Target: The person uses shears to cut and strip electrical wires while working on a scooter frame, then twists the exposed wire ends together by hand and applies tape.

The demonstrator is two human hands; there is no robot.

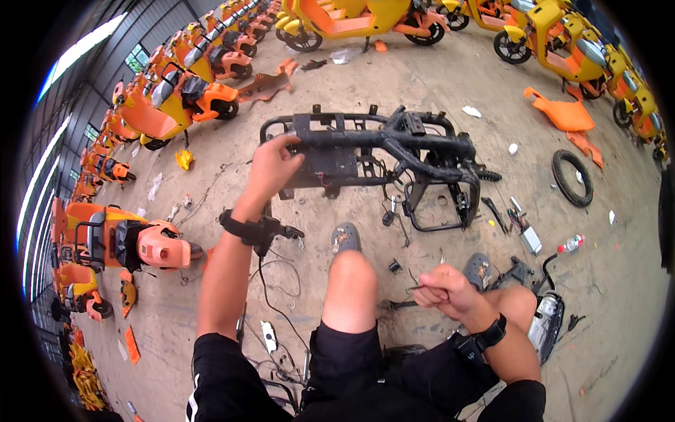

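A black metal scooter frame [358, 141] lies on the floor in front of me, its tubes running left to right. My left hand [271, 169] is at its left end, fingers curled around the end of the thick tube, just beside the flat black plate [330, 163]. My right hand [446, 290] is closed above the floor, near my right knee. A thin dark piece pokes out of its fingers, too small to name. Below the frame hang loose cables and a small black connector [388, 218]. Both wrists wear black straps with small devices.
To the right lie a black tyre [573, 178], a silver box [530, 240], a bottle [571, 244] and orange panels [562, 111]. A fallen orange scooter [155, 243] is at left. Rows of yellow and orange scooters [358, 21] stand behind. Cables and scraps litter the floor around my feet.
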